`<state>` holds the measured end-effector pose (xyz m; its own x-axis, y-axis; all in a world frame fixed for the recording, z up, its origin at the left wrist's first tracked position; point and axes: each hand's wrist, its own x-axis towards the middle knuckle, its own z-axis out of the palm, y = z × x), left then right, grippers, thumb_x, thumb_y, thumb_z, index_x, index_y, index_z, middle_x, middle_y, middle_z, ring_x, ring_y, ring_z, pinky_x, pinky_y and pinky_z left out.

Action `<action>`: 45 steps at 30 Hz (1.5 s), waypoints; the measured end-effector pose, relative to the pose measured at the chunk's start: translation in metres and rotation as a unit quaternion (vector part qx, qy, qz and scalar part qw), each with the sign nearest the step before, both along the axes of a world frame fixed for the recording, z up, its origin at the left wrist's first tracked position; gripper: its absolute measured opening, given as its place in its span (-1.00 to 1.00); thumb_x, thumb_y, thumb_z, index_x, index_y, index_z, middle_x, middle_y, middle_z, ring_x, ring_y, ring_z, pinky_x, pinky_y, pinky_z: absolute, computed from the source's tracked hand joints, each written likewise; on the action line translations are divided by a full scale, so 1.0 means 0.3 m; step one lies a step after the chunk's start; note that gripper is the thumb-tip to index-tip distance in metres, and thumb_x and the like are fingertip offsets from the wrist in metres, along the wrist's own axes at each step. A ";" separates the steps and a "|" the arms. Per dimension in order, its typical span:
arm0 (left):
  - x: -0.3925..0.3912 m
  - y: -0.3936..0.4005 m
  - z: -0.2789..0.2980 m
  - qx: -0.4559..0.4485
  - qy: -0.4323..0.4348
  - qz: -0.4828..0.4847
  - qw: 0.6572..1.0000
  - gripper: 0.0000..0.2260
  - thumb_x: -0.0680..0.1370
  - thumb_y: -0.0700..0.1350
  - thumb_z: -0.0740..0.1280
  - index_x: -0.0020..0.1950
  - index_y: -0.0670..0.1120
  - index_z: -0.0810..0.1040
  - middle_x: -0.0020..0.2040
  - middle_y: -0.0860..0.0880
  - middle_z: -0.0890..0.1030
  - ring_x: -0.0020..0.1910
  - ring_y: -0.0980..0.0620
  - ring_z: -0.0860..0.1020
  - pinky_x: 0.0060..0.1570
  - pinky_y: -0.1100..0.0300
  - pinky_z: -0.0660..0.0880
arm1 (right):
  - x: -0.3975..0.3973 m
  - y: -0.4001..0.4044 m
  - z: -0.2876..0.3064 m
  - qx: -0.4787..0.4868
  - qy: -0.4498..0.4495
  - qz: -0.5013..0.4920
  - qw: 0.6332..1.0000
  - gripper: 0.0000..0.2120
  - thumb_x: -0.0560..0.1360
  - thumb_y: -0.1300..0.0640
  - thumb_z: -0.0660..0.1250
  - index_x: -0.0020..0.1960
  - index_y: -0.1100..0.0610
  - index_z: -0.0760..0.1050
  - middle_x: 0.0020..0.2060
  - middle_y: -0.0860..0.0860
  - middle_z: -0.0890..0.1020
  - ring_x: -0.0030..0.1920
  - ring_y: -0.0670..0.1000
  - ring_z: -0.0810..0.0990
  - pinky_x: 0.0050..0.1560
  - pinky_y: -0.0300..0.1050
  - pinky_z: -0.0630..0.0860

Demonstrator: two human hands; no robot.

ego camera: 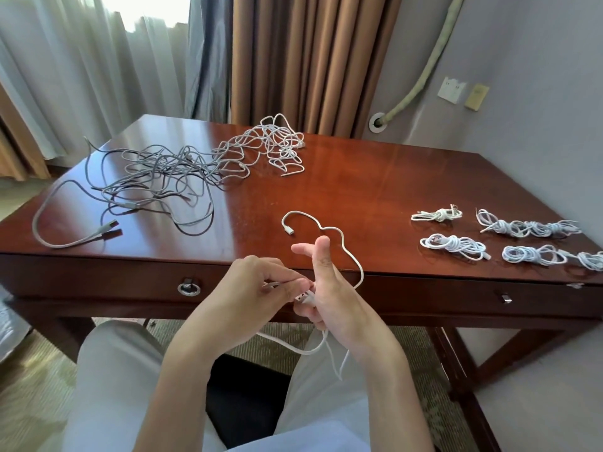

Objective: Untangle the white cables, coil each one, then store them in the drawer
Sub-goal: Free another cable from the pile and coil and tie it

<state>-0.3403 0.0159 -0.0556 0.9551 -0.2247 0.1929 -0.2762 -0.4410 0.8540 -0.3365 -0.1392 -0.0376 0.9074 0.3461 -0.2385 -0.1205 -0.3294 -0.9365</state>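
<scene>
One white cable point(342, 238) runs from the desk's front edge down into my hands. Its small plug lies on the wood, and a loop hangs below between my knees. My left hand point(261, 288) pinches the cable near its USB plug. My right hand point(329, 288) grips that same plug end with its lower fingers, while thumb and index finger point up. A tangled heap of white cables point(280, 145) lies at the back of the desk. Several coiled white cables point(453, 246) lie at the right. The closed drawer point(130, 282) with a ring pull sits under the desk top.
A tangle of grey cables point(153, 177) spreads over the left half of the wooden desk point(375, 184). A second drawer knob point(506, 299) is at the right front. Curtains hang behind, and a wall with sockets stands at the right. My legs and a dark seat are below.
</scene>
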 end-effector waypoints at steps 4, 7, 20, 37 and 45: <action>0.003 0.014 -0.010 0.032 -0.023 -0.010 0.999 -0.87 0.56 -0.02 0.43 -0.16 0.13 0.74 -0.31 0.12 0.60 -0.34 0.13 0.52 -0.29 0.29 0.38 | 0.012 -0.001 -0.043 -0.018 0.003 0.012 1.000 0.01 0.22 -0.70 -0.23 0.60 -0.32 0.04 -0.40 -0.09 0.50 -0.37 -0.12 0.45 -0.24 -0.20 0.38; 0.002 0.008 -0.015 0.067 -0.026 -0.008 0.997 -0.91 0.50 -0.05 0.50 -0.20 0.11 0.69 -0.29 0.13 0.60 -0.33 0.15 0.50 -0.28 0.28 0.40 | 0.024 0.002 -0.065 0.023 0.012 -0.006 1.000 0.01 0.21 -0.71 -0.14 0.59 -0.34 0.02 -0.45 -0.11 0.41 -0.44 -0.12 0.37 -0.37 -0.25 0.35; 0.035 0.058 -0.042 -0.148 0.018 0.125 0.981 -0.85 0.59 -0.16 0.39 -0.17 -0.10 0.63 -0.41 -0.06 0.60 -0.40 0.07 0.50 -0.23 0.06 0.44 | 0.032 -0.082 -0.045 0.065 -0.124 -0.028 0.990 -0.79 0.65 0.14 0.30 0.02 0.23 0.67 -0.34 0.03 0.67 -0.33 -0.04 0.61 -0.18 -0.23 0.56; 0.010 0.093 -0.027 -0.203 0.144 -0.021 0.968 -0.74 0.53 -0.06 0.38 0.07 -0.22 0.67 -0.19 -0.18 0.66 -0.40 0.03 0.41 -0.37 0.28 0.38 | 0.028 -0.083 -0.025 -0.122 -0.135 0.058 0.982 -0.60 0.66 -0.11 0.23 -0.31 0.02 0.44 -0.48 -0.10 0.28 -0.48 -0.13 0.23 -0.40 -0.26 0.21; 0.021 0.054 -0.032 -0.164 0.102 0.016 0.981 -0.63 0.68 -0.08 0.22 -0.33 -0.06 0.51 -0.44 -0.06 0.21 -0.44 0.02 0.16 -0.39 0.14 0.07 | 0.030 -0.061 -0.044 -0.069 -0.147 0.053 0.985 -0.66 0.62 -0.20 0.26 -0.22 -0.04 0.54 -0.44 -0.15 0.30 -0.42 -0.14 0.25 -0.32 -0.19 0.24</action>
